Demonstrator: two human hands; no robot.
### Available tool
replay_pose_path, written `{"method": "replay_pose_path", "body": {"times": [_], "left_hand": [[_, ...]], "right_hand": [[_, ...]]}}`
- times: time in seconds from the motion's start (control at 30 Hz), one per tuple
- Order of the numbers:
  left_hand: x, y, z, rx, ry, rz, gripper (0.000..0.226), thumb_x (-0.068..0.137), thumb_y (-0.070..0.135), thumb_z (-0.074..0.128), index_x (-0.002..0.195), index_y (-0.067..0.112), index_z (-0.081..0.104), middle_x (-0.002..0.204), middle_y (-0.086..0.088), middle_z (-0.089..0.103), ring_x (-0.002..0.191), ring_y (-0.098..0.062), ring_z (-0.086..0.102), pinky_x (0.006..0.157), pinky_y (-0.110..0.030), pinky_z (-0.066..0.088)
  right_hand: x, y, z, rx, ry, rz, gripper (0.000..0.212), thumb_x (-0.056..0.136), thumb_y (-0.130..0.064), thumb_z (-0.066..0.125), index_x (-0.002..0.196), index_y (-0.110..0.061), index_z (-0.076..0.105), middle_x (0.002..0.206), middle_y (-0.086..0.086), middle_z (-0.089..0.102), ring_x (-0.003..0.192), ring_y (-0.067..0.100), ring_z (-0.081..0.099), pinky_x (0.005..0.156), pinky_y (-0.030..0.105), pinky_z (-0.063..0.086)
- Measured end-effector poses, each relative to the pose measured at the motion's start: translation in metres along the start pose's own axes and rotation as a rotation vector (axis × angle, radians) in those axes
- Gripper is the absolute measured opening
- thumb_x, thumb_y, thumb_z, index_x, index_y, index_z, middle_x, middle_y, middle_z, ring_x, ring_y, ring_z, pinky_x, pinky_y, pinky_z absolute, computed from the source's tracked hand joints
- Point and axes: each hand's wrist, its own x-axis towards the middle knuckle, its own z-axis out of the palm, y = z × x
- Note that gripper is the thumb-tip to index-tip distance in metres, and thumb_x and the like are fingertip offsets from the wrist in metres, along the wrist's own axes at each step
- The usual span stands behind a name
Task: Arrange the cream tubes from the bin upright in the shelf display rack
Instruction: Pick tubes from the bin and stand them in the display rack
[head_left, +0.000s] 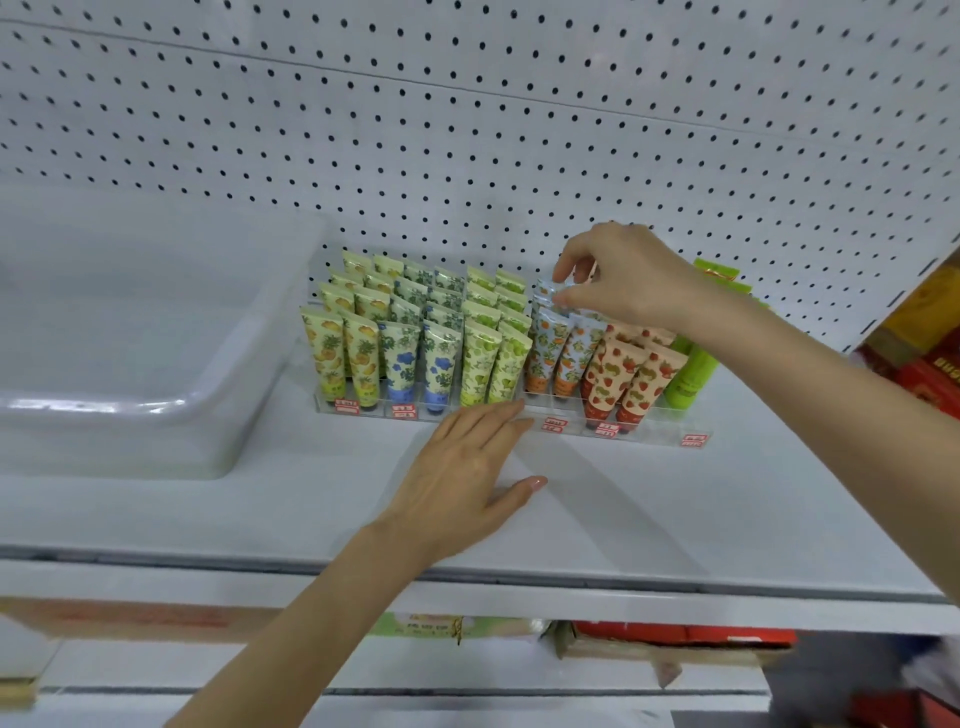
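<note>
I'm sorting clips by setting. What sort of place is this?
Most likely a retail shop aisle: a white pegboard-backed shelf, a clear display rack with red price labels along its front, and rows of patterned cream tubes stocked upright by two hands.

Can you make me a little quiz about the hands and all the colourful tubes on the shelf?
1. True or false: the left hand is holding a tube.
2. Which tubes is the right hand pinching? A) pineapple tubes B) orange-fruit tubes C) strawberry tubes
3. Fill in: the white bin sits to the ___ of the rack.

Key: 1 false, it lies flat on the shelf, fingertips at the rack's front edge. 2 B. 3 left.
</note>
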Motion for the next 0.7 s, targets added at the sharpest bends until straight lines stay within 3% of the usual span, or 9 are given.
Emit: {"method": "replay_pose_path", "body": {"times": [0.17, 0.37, 0.53, 0.7], "left_hand": [[-0.007, 0.004, -0.060, 0.066, 0.109, 0.070, 0.057, 0.095, 0.052, 0.040, 0.137, 0.013, 0.045, 0.149, -0.004, 0.039, 0.131, -0.019, 0.040, 0.108, -0.032, 0.030], [-0.033, -0.055, -0.158, 0.219, 0.231, -0.056, 0.056, 0.093, 0.048, 0.044, 0.133, 0.010, 0.050, 0.142, -0.006, 0.048, 0.127, -0.022, 0.046, 0.105, -0.032, 0.032], [-0.074, -0.136, -0.214, 0.380, 0.163, -0.220, 0.064, 0.093, 0.057, 0.034, 0.134, 0.010, 0.049, 0.144, -0.009, 0.045, 0.127, -0.028, 0.045, 0.104, -0.037, 0.033], [-0.105, -0.219, -0.258, 0.526, 0.007, -0.245, 0.069, 0.092, 0.061, 0.030, 0.135, 0.010, 0.048, 0.143, -0.013, 0.046, 0.125, -0.032, 0.048, 0.102, -0.044, 0.037]], "right_hand": [[0.016, -0.044, -0.013, 0.041, 0.008, -0.126, 0.020, 0.087, -0.027, 0.065, 0.103, -0.016, 0.066, 0.098, 0.003, 0.059, 0.089, 0.018, 0.056, 0.076, 0.027, 0.042], [0.046, -0.119, -0.003, 0.138, 0.024, -0.243, 0.018, 0.089, -0.026, 0.062, 0.104, -0.017, 0.065, 0.099, 0.001, 0.058, 0.092, 0.016, 0.056, 0.075, 0.025, 0.039], [0.070, -0.172, 0.020, 0.170, -0.029, -0.234, 0.023, 0.089, -0.027, 0.062, 0.108, -0.015, 0.065, 0.101, 0.000, 0.057, 0.094, 0.014, 0.054, 0.074, 0.022, 0.036], [0.094, -0.229, 0.048, 0.186, -0.040, -0.185, 0.025, 0.089, -0.029, 0.063, 0.110, -0.015, 0.062, 0.102, -0.001, 0.053, 0.094, 0.014, 0.052, 0.075, 0.023, 0.035]]}}
